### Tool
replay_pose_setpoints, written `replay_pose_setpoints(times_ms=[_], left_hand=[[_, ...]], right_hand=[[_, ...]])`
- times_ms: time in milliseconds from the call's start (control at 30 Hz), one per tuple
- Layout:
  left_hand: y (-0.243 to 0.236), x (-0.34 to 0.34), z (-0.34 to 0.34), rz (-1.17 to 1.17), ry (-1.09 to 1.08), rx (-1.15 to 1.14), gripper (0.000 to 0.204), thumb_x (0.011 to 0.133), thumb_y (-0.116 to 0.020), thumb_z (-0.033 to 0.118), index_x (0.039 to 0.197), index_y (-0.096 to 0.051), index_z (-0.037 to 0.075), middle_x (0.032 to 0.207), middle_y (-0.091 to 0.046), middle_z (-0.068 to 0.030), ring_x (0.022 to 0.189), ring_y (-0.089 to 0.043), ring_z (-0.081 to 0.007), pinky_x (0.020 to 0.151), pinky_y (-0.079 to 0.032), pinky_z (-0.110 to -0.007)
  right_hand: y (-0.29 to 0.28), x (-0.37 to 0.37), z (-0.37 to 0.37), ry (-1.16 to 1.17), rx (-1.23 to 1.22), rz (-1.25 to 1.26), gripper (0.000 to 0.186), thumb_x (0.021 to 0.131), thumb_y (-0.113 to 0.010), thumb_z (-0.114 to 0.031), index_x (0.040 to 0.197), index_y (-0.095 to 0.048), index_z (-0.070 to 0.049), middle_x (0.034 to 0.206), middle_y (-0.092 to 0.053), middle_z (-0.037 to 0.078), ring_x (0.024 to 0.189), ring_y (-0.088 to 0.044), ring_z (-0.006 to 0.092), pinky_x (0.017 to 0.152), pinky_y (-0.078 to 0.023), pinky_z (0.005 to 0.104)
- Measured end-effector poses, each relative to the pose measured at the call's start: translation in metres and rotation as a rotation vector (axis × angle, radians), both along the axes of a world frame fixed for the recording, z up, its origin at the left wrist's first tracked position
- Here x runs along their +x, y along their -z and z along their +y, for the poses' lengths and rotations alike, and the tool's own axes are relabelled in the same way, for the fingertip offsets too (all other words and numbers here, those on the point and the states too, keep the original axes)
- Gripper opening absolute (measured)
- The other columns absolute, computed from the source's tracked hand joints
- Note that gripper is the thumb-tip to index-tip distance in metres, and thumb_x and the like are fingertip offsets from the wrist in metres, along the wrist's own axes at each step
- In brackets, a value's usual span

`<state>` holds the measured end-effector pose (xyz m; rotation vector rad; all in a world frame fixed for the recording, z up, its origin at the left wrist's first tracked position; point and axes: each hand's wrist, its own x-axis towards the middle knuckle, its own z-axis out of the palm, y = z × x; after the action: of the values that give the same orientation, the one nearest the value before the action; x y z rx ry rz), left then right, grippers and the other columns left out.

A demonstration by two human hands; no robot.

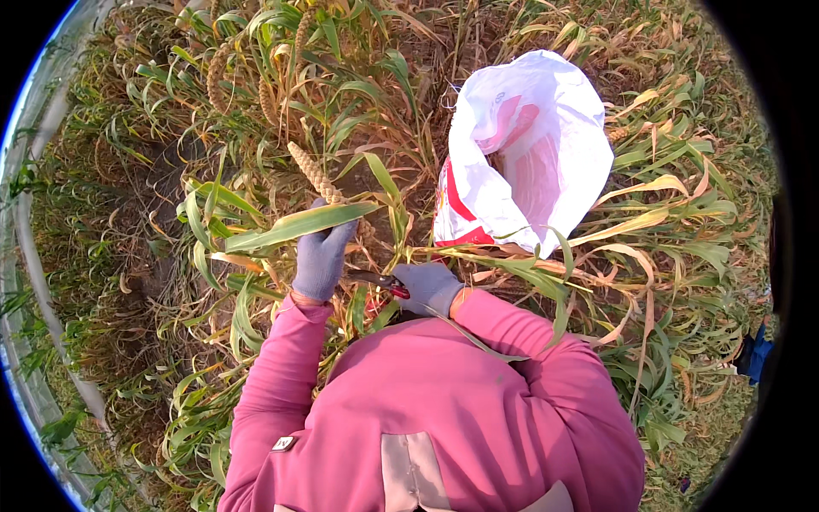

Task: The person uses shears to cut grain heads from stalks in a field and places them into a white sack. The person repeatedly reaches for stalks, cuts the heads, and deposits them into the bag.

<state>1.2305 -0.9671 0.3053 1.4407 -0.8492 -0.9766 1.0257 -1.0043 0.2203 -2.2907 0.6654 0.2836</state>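
Observation:
My left hand (322, 256), in a grey glove, is closed around the stalk of a tan millet seed head (312, 169) that points up and away from me. A broad green leaf (307, 225) crosses over its fingers and hides part of the grip. My right hand (428, 287), also gloved in grey, is closed on red-handled pruning shears (372, 277). Their dark blades point left, below the left hand and close to the stalk. Whether the blades touch the stalk, I cannot tell.
A white woven sack (589, 162) with red print stands with its mouth open, ahead and to the right. More millet heads (218, 77) droop on plants at the far left. Dry and green leaves (648, 222) crowd both sides. A pale curved band (43, 290) runs along the left edge.

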Motion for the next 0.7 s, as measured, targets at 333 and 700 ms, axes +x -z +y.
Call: replay_pose_setpoints(times_ms=[333,700], left_hand=[[-0.017,-0.125,-0.185,-0.31,0.546,-0.026,0.042,0.086,-0.068,0.023,0.116,-0.056,-0.005,0.093,-0.065,-0.0109,0.077,-0.063,-0.0137,0.071,-0.052,-0.028],[0.102,-0.017,0.123,0.155,0.18,0.681,0.016,0.094,-0.054,0.015,0.096,-0.06,0.0,0.083,-0.062,-0.0058,0.074,-0.06,-0.0118,0.071,-0.05,-0.027]], right_hand=[[-0.006,-0.032,-0.012,0.004,-0.044,0.026,0.047,0.08,-0.064,-0.039,0.111,-0.054,-0.005,0.101,-0.064,0.018,0.097,-0.063,0.0347,0.083,-0.049,0.0438],[0.022,-0.096,-0.025,0.178,0.166,0.166,0.047,0.082,-0.057,-0.045,0.103,-0.055,-0.003,0.095,-0.066,0.024,0.09,-0.064,0.0402,0.079,-0.048,0.0474]])
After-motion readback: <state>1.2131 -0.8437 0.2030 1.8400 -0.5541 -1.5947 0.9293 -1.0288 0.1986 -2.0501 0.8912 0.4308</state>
